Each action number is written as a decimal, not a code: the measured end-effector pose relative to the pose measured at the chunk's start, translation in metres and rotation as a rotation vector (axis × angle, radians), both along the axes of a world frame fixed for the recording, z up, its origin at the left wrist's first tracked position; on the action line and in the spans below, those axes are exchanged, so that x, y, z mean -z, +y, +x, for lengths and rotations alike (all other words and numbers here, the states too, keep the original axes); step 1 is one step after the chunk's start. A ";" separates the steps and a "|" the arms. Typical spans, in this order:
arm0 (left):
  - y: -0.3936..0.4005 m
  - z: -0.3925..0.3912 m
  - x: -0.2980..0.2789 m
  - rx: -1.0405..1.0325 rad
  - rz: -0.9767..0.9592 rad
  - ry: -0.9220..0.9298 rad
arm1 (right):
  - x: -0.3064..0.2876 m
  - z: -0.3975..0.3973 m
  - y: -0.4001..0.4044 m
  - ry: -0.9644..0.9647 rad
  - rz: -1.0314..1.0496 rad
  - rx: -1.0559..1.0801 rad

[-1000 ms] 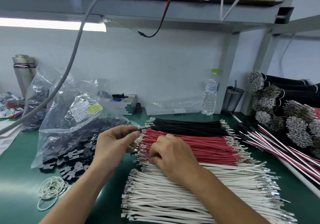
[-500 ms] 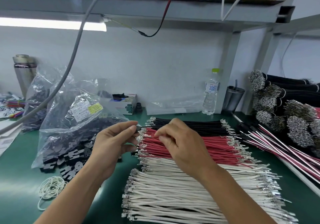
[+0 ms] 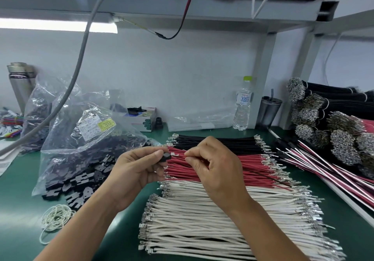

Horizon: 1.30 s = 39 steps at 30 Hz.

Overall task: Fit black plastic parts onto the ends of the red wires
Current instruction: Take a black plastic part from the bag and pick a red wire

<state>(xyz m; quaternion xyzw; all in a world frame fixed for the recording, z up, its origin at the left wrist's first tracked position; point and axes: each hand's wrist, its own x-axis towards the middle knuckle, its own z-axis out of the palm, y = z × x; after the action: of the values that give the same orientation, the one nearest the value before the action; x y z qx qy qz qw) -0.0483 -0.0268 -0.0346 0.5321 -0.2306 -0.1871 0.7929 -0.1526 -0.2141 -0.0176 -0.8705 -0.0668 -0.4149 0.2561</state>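
nearest the camera a wide heap of white insulated wires with metal crimp ends (image 3: 222, 220) lies on the green bench mat (image 3: 18, 210), and a loose coil of white rubber bands (image 3: 55, 218) sits to its left. above that heap the left hand (image 3: 133, 171) pinches a small black plastic part (image 3: 166, 157) between thumb and forefinger, the other fingers curled under. the right hand (image 3: 214, 169) pinches a single red wire (image 3: 179, 155) near its metal end, which points at the black part and sits just beside it; whether the two touch cannot be told. both hands hover over the row of red insulated wires with metal terminals (image 3: 253, 165). left of the hands a clear plastic bag spilling black plastic parts (image 3: 85, 155) lies open on the mat. behind the red row lies a row of black insulated wires (image 3: 218, 142). farther back a clear water bottle with a green cap (image 3: 241, 107) stands near the wall, beside a dark grey cup (image 3: 270, 112).
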 end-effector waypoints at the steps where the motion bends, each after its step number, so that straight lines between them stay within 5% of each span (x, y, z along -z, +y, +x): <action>1: 0.000 0.000 0.000 0.008 -0.004 0.005 | 0.000 0.000 0.000 -0.001 -0.001 0.002; 19: 0.000 0.000 -0.001 0.082 -0.050 0.115 | 0.004 -0.001 -0.001 -0.021 0.021 -0.058; 28: 0.002 -0.003 -0.004 0.021 0.108 0.062 | 0.003 0.000 -0.002 -0.091 -0.355 0.040; 33: 0.002 -0.002 -0.006 0.071 0.041 0.164 | 0.006 0.001 0.000 -0.115 -0.158 -0.052; 39: 0.000 -0.005 -0.005 0.118 0.064 0.199 | 0.007 0.003 0.003 -0.152 -0.200 -0.007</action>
<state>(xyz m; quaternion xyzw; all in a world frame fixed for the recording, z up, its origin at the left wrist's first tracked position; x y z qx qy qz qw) -0.0529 -0.0266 -0.0296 0.5213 -0.1757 -0.2928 0.7821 -0.1501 -0.2114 -0.0245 -0.8575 -0.1300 -0.4701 0.1635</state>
